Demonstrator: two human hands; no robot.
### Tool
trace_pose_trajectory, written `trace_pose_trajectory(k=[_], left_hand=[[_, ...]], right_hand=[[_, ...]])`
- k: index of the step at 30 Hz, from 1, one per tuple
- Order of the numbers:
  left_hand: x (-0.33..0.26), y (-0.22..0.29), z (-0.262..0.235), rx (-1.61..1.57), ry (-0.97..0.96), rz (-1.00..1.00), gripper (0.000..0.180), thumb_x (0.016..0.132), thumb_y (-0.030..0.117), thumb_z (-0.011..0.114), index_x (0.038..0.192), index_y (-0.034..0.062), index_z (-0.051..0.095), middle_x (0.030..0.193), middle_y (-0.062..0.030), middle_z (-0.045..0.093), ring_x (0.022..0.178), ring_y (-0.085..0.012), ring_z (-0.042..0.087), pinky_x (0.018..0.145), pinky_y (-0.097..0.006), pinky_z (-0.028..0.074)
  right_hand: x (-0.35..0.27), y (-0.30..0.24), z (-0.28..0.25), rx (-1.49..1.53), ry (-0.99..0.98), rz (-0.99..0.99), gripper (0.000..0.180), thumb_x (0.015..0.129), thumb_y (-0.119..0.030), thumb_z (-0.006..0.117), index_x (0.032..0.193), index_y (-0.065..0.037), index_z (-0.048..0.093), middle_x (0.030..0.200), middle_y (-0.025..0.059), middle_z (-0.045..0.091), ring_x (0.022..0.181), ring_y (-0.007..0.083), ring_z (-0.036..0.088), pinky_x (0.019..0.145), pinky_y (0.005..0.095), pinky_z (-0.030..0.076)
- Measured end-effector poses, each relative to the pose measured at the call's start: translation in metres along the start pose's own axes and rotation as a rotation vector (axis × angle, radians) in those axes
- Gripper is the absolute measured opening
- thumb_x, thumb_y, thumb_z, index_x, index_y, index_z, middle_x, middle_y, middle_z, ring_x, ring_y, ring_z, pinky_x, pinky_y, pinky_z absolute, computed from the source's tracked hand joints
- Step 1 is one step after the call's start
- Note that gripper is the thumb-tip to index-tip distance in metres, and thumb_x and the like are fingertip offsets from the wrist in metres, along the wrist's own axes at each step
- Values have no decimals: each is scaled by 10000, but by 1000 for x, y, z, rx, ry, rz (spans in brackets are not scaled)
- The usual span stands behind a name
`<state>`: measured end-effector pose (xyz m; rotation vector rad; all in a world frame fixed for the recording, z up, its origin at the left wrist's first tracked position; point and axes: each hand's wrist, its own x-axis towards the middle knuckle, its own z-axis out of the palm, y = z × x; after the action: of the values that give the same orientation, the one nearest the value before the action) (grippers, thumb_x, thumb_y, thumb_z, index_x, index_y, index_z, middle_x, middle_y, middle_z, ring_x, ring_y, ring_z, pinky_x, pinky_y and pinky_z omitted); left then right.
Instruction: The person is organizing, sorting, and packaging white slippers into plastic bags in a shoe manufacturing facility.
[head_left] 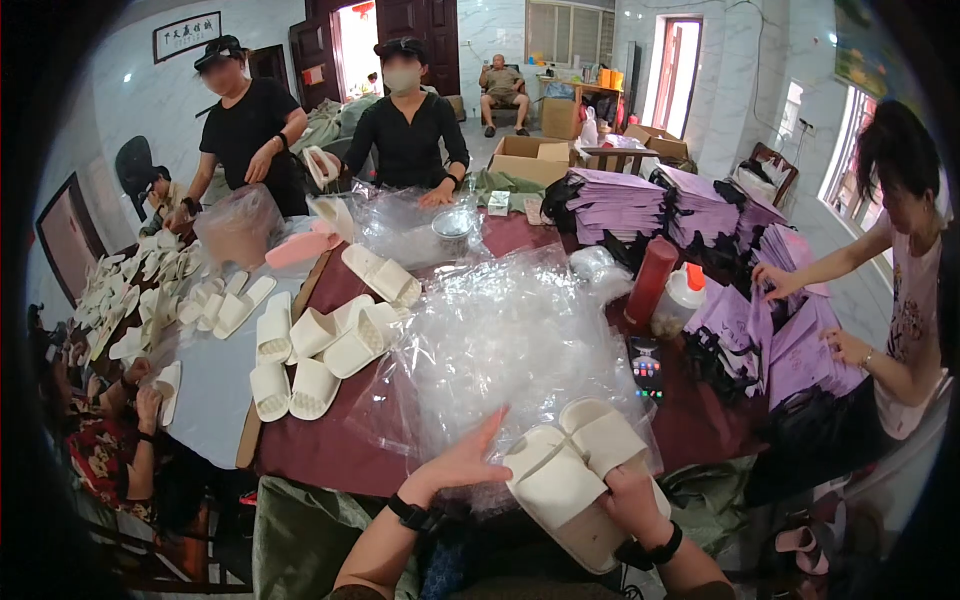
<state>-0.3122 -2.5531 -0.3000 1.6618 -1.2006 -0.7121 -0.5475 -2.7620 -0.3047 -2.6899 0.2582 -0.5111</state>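
A pair of cream slide slippers (560, 475) is at the near edge of the table, close to my body. My right hand (633, 503) grips the pair at the open side, its fingers curled around the straps. My left hand (468, 458) reaches in from the left with thumb and fingers apart. Its thumb comes close to the left slipper; whether it touches cannot be told. Beneath and beyond that hand lies a broad pile of clear plastic bags (510, 345). Several more cream slippers (325, 345) lie together left of the bags.
A phone (646, 368), a red cylinder (652, 282) and a jar with a red-orange lid (680, 298) stand right of the bags. Stacked purple bags (620, 200) fill the right side, where a person handles them. Other people work across the table and at a slipper heap (125, 290) on the left.
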Motion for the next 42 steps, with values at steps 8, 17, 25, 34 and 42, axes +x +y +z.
trace_pose_trajectory(k=[8,17,25,34,42], left_hand=[[-2,-17,12,170,1,-48,593,970,382,485,1484,125,337,1526,-230,275,1434,-406,197,1149,-484,216],[24,8,42,965,94,-35,417,934,353,468,1306,201,579,1576,-128,220,1419,-417,224,1136,-477,219],[48,-20,35,886,-214,-73,562,959,306,424,1481,142,294,1541,-110,306,1408,-278,306,1076,-485,330],[50,-11,16,297,-130,-159,489,1017,296,354,1469,109,348,1474,-158,410,1338,-331,413,1097,-405,341],[53,-7,14,-128,-107,-187,500,1038,257,267,1489,45,299,1520,-126,348,1388,-227,340,1152,-334,231]], right_hand=[[-15,-8,-11,41,-102,-77,278,769,-195,695,1019,-76,674,880,142,648,813,336,646,698,437,518],[-1,-32,-22,611,-343,-172,313,868,-127,651,1178,-91,651,1151,130,651,1055,324,640,893,369,496],[5,-37,-6,389,-239,-233,372,823,-234,657,1169,-102,620,1063,168,640,946,381,626,815,451,507],[-19,-3,-10,174,-163,13,367,794,-154,662,1157,-100,652,1080,165,647,1037,365,604,904,423,471],[-20,-26,16,190,-254,-280,432,763,-221,693,1182,-158,608,882,79,653,737,302,666,607,397,541]])
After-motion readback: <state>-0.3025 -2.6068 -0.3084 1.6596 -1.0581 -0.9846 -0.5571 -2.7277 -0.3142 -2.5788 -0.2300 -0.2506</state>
